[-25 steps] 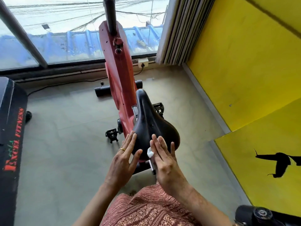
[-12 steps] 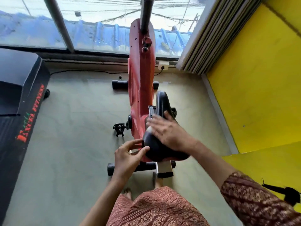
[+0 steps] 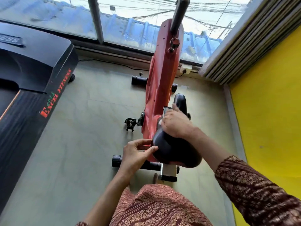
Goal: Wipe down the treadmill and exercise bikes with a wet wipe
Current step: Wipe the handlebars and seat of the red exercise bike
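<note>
Stock as I see it from the head view.

1. Bike [image 3: 161,79]: red frame, standing on the floor [image 3: 84,128] at centre, its post running to 12 o'clock. One pedal [image 3: 130,123] juts toward 9 o'clock.
2. Saddle [image 3: 172,152]: black, at the bike's 6 o'clock end.
3. Right hand [image 3: 176,124]: fingers laid fairly flat along the saddle's narrow front, pressing down.
4. Wipe [image 3: 160,122]: white, only a corner showing from under the right hand at its 9 o'clock edge, on the saddle.
5. Left hand [image 3: 136,154]: fingers loosely spread, gripping nothing, thumb tip touching the saddle's wide end at 9 o'clock.
6. Treadmill [image 3: 32,70]: black, red lettering, at 9 to 10 o'clock, well apart from the bike.
7. Wall [image 3: 268,111]: yellow, at 3 o'clock.
8. Window [image 3: 130,22]: along 12 o'clock.
</note>
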